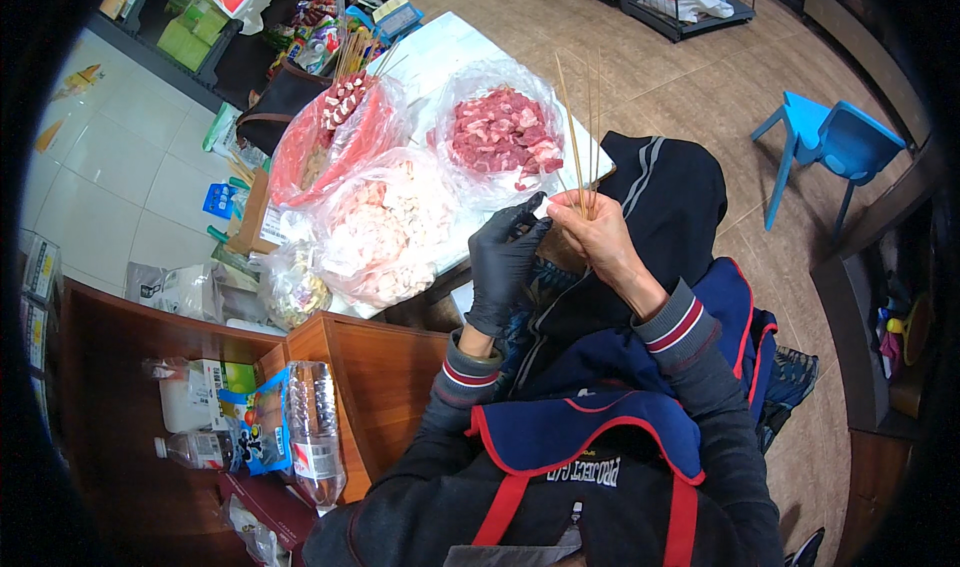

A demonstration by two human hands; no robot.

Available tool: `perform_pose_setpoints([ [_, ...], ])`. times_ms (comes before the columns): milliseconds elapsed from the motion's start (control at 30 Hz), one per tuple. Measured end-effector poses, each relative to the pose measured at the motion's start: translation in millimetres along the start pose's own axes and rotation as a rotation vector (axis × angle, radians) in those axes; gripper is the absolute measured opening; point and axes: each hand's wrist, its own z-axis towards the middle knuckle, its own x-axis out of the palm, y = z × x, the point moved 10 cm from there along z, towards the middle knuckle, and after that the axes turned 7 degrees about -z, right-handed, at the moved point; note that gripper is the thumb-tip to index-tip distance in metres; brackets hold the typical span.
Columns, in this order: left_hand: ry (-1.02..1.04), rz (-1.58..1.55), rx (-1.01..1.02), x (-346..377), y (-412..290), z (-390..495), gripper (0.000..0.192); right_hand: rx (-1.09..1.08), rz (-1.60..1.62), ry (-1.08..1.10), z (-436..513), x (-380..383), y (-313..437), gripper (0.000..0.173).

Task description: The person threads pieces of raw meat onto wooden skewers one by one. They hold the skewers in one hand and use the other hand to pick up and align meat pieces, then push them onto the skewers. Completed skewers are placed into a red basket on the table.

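My left hand (pixel 501 270), in a black glove, pinches a small white piece (pixel 541 207), perhaps fat, between thumb and fingers. Bare fingertips of my right hand (pixel 604 233) meet it there, and that hand grips several thin bamboo skewers (pixel 576 143) pointing away from me. Whether a skewer tip enters the piece is hidden by my fingers. Beyond my hands, a clear plastic bag holds cut red meat (pixel 499 131). Left of it, pale pieces of fat or meat (pixel 375 225) fill another open bag. Threaded meat skewers (pixel 345 103) stand in a red-lined plastic bag (pixel 292 165).
The bags rest on a white-covered table (pixel 442 38). A knotted clear bag (pixel 296 289) sits at its near left corner. Close on my left is a wooden cabinet (pixel 375 372) with plastic bottles (pixel 311 424). A blue plastic chair (pixel 847 143) stands at right.
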Motion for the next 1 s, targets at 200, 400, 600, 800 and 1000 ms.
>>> perform_pose_setpoints([
  [200, -0.055, 0.237, 0.208, 7.3, -25.2, -3.4, 0.027, -0.017, -0.023, -0.041, -0.4, -3.6, -0.2, 0.014],
  [400, -0.085, 0.324, 0.328, 12.1, -36.7, -7.6, 0.025, 0.002, 0.032, -0.036, -0.1, -3.8, -0.7, 0.015],
  [600, -0.095, 0.356, 0.264, 0.1, -23.7, -1.1, 0.024, -0.018, -0.042, -0.009, -2.1, -0.1, -0.6, 0.019],
  [800, -0.151, -0.103, -0.087, -64.1, 18.1, 44.2, 0.027, -0.255, -0.508, -0.023, -6.2, 9.0, 15.4, 0.024],
  [1000, -0.254, -0.269, -0.047, -103.9, 28.7, 66.3, 0.026, -0.392, -0.746, 0.075, -16.6, 29.0, 25.5, 0.021],
])
